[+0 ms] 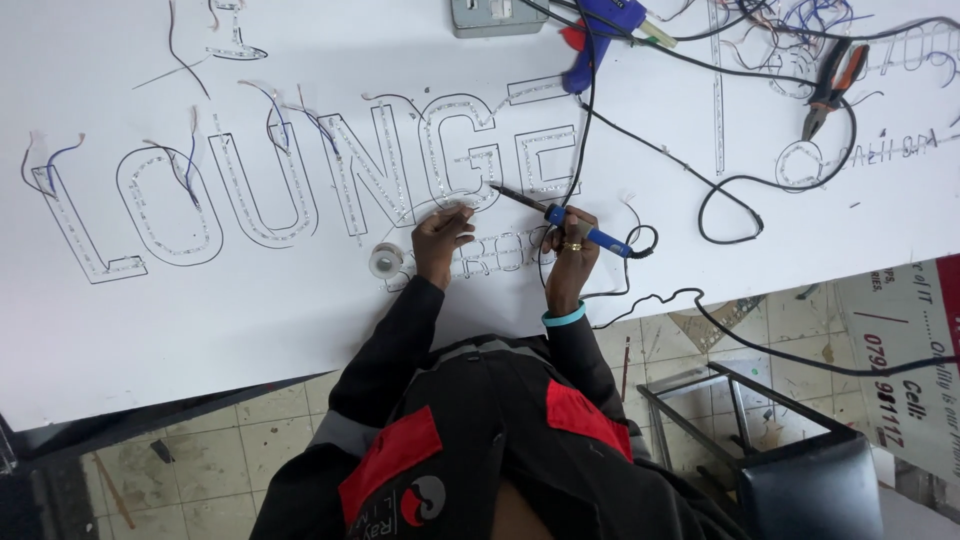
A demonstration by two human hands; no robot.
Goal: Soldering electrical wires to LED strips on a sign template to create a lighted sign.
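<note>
The blue-handled soldering iron (560, 218) lies clasped in the right hand (570, 245), its tip reaching up-left onto the outlined letters, while the left hand (440, 240), fingers curled on nothing discernible, presses the white surface (300, 300) beside a solder roll (386, 260).

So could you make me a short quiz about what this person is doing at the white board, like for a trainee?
1. True or false: the right hand holds a blue-handled soldering iron.
2. Which lies nearest the left hand: A pliers, B roll of solder, C glue gun?
3. What runs inside the outlined letters?

Key: 1 true; 2 B; 3 thin light strips with loose wires.
</note>
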